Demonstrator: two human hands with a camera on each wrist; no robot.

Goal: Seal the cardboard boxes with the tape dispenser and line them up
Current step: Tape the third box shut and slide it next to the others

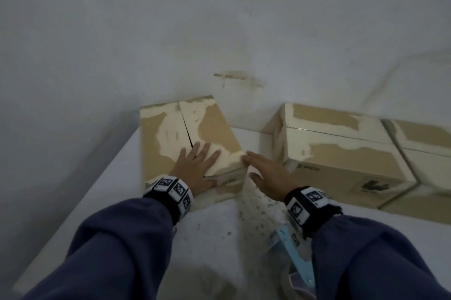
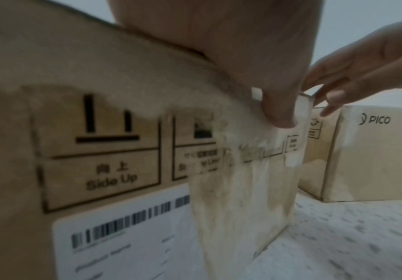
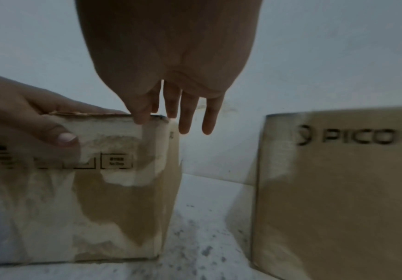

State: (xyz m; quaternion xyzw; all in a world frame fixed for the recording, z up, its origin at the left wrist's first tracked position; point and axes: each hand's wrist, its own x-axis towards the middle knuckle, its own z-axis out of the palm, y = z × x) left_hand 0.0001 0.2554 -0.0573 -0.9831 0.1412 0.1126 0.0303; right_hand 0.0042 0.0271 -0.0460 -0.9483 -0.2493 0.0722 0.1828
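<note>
A worn cardboard box (image 1: pixel 210 126) stands at the table's back left, its top flaps closed with a dark seam between them. My left hand (image 1: pixel 197 165) lies flat on its top near the front edge, fingers straight, thumb down on the front face (image 3: pixel 65 138). My right hand (image 1: pixel 266 170) is beside the box's front right corner with straight fingers; its thumb (image 3: pixel 140 115) touches the top edge. A pale translucent strip (image 2: pixel 243 208), seemingly tape, runs down the front face (image 2: pixel 99 151). The light blue tape dispenser (image 1: pixel 291 248) lies on the table under my right wrist.
A second box marked PICO (image 1: pixel 341 153) stands to the right, a gap of table between it and the first. A third box (image 1: pixel 429 153) adjoins it at the far right. A white wall rises close behind. The table's left edge (image 1: pixel 80 192) runs near the first box.
</note>
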